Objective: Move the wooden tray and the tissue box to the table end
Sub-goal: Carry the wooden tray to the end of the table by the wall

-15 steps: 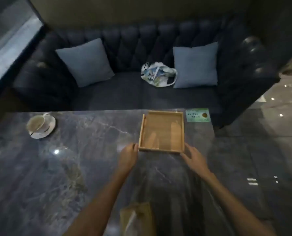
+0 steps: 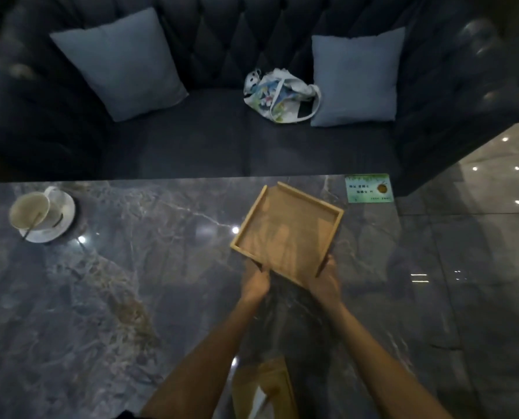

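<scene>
The square wooden tray point(image 2: 287, 234) lies on the dark marble table point(image 2: 116, 297), turned at an angle, near the table's right side. My left hand point(image 2: 254, 282) grips its near edge from the left, and my right hand point(image 2: 325, 279) grips the near right corner. The tray is empty. The wooden tissue box point(image 2: 264, 388) stands at the bottom of the view between my forearms, with a white tissue poking out of its top.
A white cup with a spoon on a saucer point(image 2: 42, 216) sits at the table's left. A green card point(image 2: 368, 188) lies at the far right corner. Behind the table is a dark sofa with two grey cushions point(image 2: 122, 63) and a printed bag point(image 2: 278, 96).
Both hands have closed on the tray's near edge. The tray has turned from square-on to angled. The view has moved closer to the table.
</scene>
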The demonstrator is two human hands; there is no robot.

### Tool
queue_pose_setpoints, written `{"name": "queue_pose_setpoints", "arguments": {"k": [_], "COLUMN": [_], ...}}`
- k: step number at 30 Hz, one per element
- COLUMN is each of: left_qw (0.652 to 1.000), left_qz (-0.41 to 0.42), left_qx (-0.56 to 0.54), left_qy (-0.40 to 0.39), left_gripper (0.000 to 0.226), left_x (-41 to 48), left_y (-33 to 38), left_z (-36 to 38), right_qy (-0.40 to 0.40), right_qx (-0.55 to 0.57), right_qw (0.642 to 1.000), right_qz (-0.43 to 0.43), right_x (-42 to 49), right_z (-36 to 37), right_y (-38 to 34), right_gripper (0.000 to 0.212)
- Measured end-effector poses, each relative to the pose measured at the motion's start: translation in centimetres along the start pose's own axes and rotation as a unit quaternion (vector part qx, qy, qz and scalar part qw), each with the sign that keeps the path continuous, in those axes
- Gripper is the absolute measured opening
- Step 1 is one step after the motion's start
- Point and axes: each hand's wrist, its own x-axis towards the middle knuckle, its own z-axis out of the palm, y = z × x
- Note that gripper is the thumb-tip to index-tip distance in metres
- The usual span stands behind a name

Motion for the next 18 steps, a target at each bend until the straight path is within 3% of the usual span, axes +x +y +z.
{"name": "queue_pose_setpoints", "arguments": {"k": [2, 4, 6, 8, 12, 18], "left_qw": [0.999, 0.996, 0.993, 0.992, 0.995, 0.994], "left_qz": [-0.043, -0.083, -0.093, -0.096, -0.066, -0.061], "left_qx": [-0.006, -0.006, -0.031, -0.035, -0.043, -0.021], "left_qy": [0.000, 0.031, 0.068, 0.070, 0.066, 0.088], "left_gripper": [0.061, 0.067, 0.076, 0.087, 0.088, 0.071], "left_x": [0.9, 0.7, -0.3, -0.8, -0.8, -1.0], "left_y": [-1.1, -1.5, -0.8, -0.6, -1.4, -2.1], "left_z": [0.9, 0.9, 0.4, 0.4, 1.4, -0.6], "right_qy": [-0.101, -0.101, 0.031, 0.144, 0.058, 0.030], "right_qx": [0.020, -0.014, -0.109, -0.172, -0.202, -0.324], "right_qw": [0.995, 0.994, 0.993, 0.970, 0.972, 0.938], "right_qz": [0.013, 0.032, -0.015, -0.099, -0.110, -0.117], "right_x": [-1.9, -2.4, -1.1, 0.8, 5.7, 5.6], "right_z": [1.2, 1.3, 0.2, -1.8, -3.2, -2.1], "right_y": [0.0, -0.6, -1.6, -3.9, -6.4, -5.6], "right_gripper": [0.111, 0.120, 0.096, 0.076, 0.053, 0.038]}}
